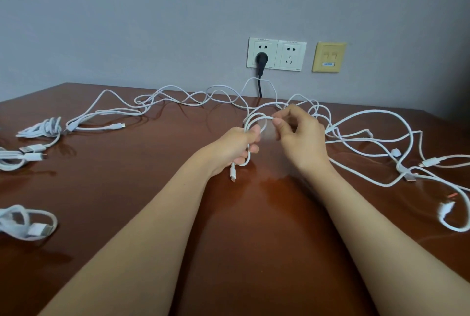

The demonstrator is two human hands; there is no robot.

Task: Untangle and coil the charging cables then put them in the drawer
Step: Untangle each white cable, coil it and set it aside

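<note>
White cable loop (255, 118) in left hand (236, 145)

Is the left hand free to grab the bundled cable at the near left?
Probably not yet: the left hand grips a half-wound coil. Otherwise the way across the table to the bundled cable looks open.

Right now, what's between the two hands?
In the head view, a loop of thin white charging cable arches from the left hand to the right hand, both gripping it.
</note>
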